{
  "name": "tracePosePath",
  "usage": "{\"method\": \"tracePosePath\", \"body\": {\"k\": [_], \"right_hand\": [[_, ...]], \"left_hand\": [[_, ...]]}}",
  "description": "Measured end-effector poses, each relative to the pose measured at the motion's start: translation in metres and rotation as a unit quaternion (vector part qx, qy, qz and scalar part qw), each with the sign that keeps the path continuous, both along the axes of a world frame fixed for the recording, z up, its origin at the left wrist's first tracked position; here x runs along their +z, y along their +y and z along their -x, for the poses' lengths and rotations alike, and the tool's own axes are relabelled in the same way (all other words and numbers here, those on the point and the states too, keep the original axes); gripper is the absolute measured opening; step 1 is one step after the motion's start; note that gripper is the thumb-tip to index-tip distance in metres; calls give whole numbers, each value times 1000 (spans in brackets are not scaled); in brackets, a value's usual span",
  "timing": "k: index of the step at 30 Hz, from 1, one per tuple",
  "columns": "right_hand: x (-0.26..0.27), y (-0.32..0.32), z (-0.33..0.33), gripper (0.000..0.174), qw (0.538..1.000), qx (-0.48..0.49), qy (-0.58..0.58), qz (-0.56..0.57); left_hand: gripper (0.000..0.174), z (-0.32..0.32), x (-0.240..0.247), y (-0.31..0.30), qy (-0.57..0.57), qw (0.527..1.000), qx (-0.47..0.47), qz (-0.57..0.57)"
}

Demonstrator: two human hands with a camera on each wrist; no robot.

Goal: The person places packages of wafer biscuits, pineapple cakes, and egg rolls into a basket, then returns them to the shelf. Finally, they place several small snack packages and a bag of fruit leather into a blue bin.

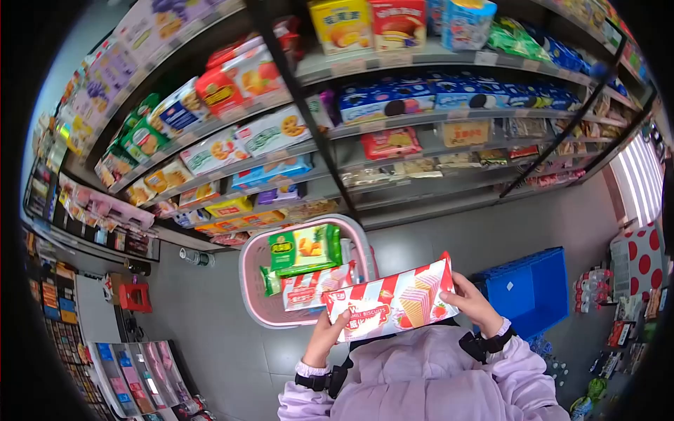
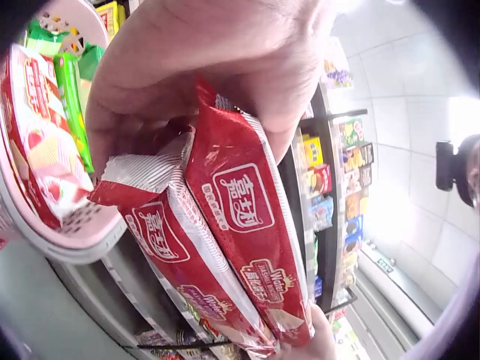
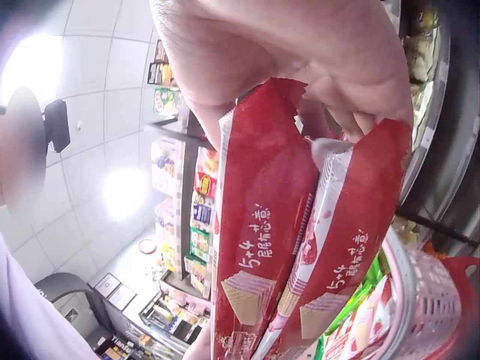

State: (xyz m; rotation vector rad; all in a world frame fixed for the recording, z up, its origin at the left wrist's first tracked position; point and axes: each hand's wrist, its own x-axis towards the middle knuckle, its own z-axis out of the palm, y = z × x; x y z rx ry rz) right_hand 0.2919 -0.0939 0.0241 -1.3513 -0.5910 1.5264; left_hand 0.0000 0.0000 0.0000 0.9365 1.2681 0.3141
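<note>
- Over the near rim of the pink shopping basket (image 1: 251, 281), in front of the snack shelves (image 1: 393, 119), two red-and-white wafer biscuit packs (image 1: 393, 303) are held side by side. The head view shows only the front one, while both wrist views show the pair.
- The packs hide the basket's near edge, and what holds the basket up cannot be made out.
- Inside the basket lie a green biscuit pack (image 1: 305, 249) and a striped pack (image 1: 316, 286), the latter partly covered.
- The left hand (image 1: 326, 339) has its grip clamped on the packs' left end, thumb in front.
- The right hand (image 1: 477, 303) has its grip clamped on the right end, fingers curled over the sealed edges.
- A blue crate (image 1: 533, 284) sits on the floor at the right.
</note>
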Motion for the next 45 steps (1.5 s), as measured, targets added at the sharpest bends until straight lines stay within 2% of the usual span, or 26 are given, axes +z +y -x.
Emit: {"method": "tracePosePath", "body": {"k": [2,3,7,13,14,17,24,26,29,33,36,40,43,44,45], "right_hand": [[2,-11,1,56,999,-31,-4,19],[-18,-22,-56,55,999,-45,27,14],[-30,-52,-131,55,996,-86,20,28],[-53,-74,-205,52,993,-94,4,73],[-52,-73,-212,51,994,-82,0,73],[-59,-64,-227,51,995,-49,6,92],[-59,-26,-218,51,996,4,18,91],[-58,-17,-214,52,996,9,24,87],[-58,-7,-207,53,996,16,21,83],[-57,11,-201,56,997,8,1,71],[-52,28,-196,59,998,20,20,60],[-44,46,-192,60,997,23,23,69],[-46,57,-198,60,996,4,19,83],[-52,59,-202,60,996,-2,28,84],[-59,63,-206,60,996,-8,39,82]], "left_hand": [[52,-6,-11,-2,-71,997,-7,-43],[51,-64,-14,-9,-43,998,-25,-46],[53,-150,-29,-19,-60,996,-67,-13],[56,-224,-55,-31,-60,995,-78,30],[56,-230,-55,-32,-88,992,-83,41],[58,-237,-56,-36,-101,991,-55,67],[63,-217,-59,-33,-28,996,10,86],[63,-207,-65,-32,-28,997,22,74],[61,-206,-50,-19,-41,996,31,76],[57,-199,-49,2,-112,990,36,81],[55,-190,-55,13,-111,993,33,15],[52,-185,-69,28,-122,991,34,30],[52,-195,-54,42,-77,992,58,78],[54,-197,-72,42,-134,989,43,48],[58,-199,-91,41,-124,991,34,44]]}}
